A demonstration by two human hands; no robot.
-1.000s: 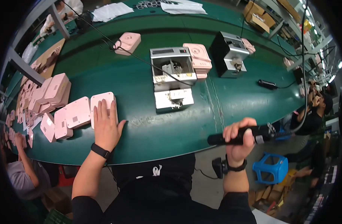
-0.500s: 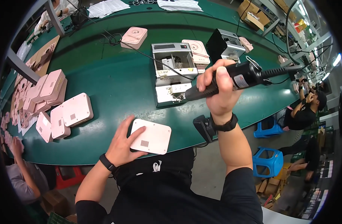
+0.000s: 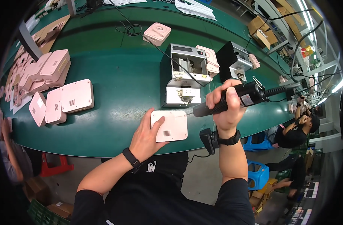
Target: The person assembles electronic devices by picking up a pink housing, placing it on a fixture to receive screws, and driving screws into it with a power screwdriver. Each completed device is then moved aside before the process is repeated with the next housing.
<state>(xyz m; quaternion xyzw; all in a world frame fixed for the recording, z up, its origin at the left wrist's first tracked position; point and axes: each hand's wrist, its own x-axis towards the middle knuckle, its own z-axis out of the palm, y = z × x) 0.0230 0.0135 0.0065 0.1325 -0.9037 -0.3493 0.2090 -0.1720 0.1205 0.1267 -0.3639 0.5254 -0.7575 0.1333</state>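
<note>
A pale pink plastic casing [image 3: 171, 131] with a small slotted grille and corner screw holes lies on the green table [image 3: 115, 127]. My left hand [image 3: 146, 135] grips its left side, with a finger across its upper face. My right hand [image 3: 227, 107] is closed round a black electric screwdriver [image 3: 250, 94], held nearly level. The driver's tip points left, at the casing's upper right corner; whether it touches a screw is too small to tell. Just beyond the casing stands a grey and black screw feeder [image 3: 183, 95].
Several pink casings [image 3: 77, 95] stand at the left, with more stacked behind them [image 3: 55, 65]. Round-topped pink units [image 3: 157, 33] sit farther back. A second feeder [image 3: 233, 62] stands to the right. The driver's cable [image 3: 280, 91] runs off right. Co-workers sit at both sides; blue stools [image 3: 258, 174] stand right.
My right hand has brought the screwdriver's tip away from the screw feeder to the casing's upper right corner. My left hand keeps its hold on the casing. The whole view has shifted.
</note>
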